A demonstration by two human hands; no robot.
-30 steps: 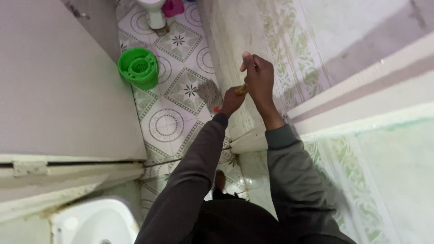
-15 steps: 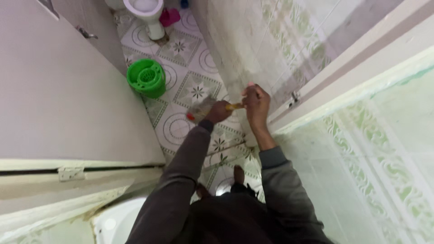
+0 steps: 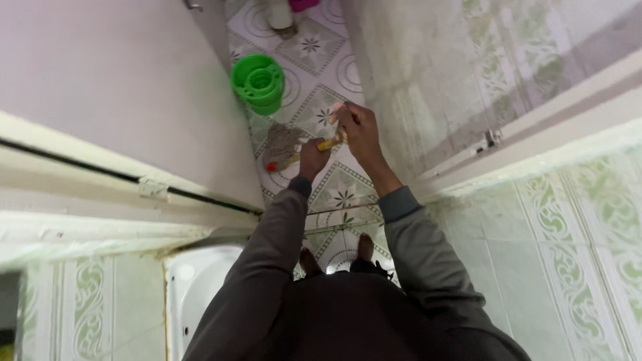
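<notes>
Both of my hands grip a mop by its yellow wooden handle (image 3: pixel 330 143). My left hand (image 3: pixel 313 159) holds it lower down. My right hand (image 3: pixel 354 127) is wrapped around it higher up, close to the tiled wall. The grey stringy mop head (image 3: pixel 282 142), with a red collar, lies on the patterned floor tiles (image 3: pixel 344 190) to the left of my hands. My bare feet (image 3: pixel 365 246) show below, near a door threshold.
A green mop bucket (image 3: pixel 259 82) with a wringer insert stands on the floor beyond the mop head. A pale door (image 3: pixel 127 100) fills the left side, green-patterned wall tiles (image 3: pixel 568 247) the right. A white sink (image 3: pixel 197 294) sits at lower left. A toilet base (image 3: pixel 281 17) shows at the top.
The mop head has swung left across the floor, away from the wall. My hands followed it, and my head has tilted, shifting the bucket up and right in view.
</notes>
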